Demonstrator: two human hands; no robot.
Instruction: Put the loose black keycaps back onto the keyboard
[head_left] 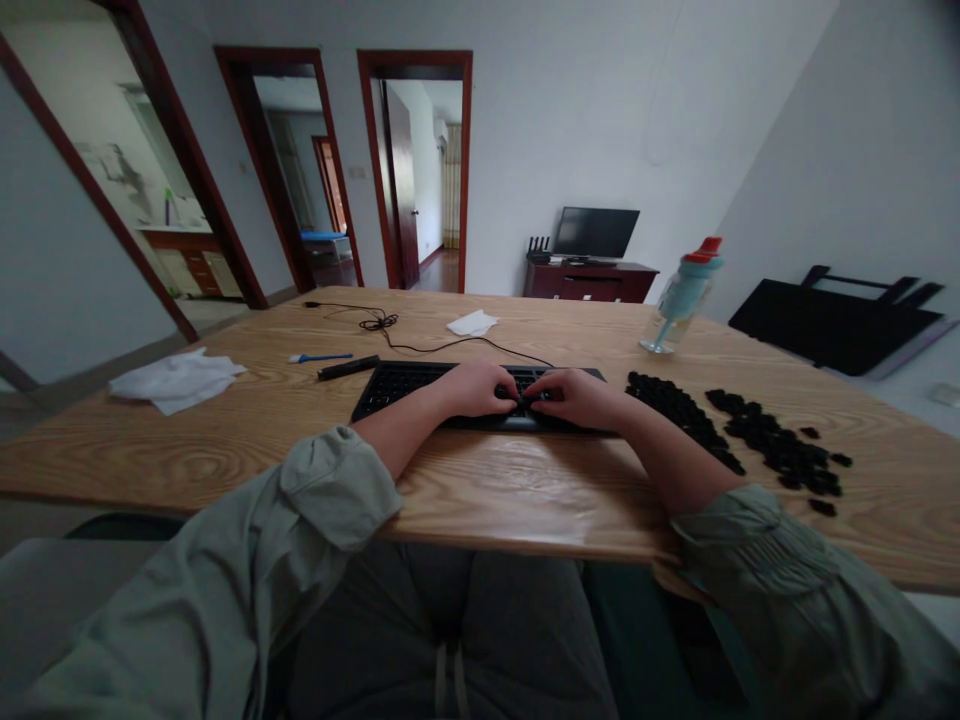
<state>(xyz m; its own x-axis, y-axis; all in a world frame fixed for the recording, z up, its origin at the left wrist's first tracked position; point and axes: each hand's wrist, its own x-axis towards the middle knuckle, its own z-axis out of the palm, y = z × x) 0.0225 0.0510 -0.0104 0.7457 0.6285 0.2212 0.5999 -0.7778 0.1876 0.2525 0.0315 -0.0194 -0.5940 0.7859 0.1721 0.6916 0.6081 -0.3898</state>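
A black keyboard [397, 386] lies on the wooden table in front of me, partly covered by my hands and forearms. My left hand [480, 388] rests over its middle, with thumb and fingers pinched together at the keys. Close beside it, my right hand [574, 397] is also closed in a pinch, its fingertips pointing toward the left ones. Whatever sits between the fingertips is dark and too small to make out. Right of the keyboard, black keycaps [679, 412] lie in tight rows, and a looser scatter of keycaps [784, 440] spreads farther right.
Left of the keyboard are a black stick-like tool [348, 368], a blue brush [322, 357] and crumpled white cloth [178, 380]. Behind it lie a coiled cable [379, 321] and a white tissue [472, 323]. A bottle with a red cap [681, 300] stands at the back right.
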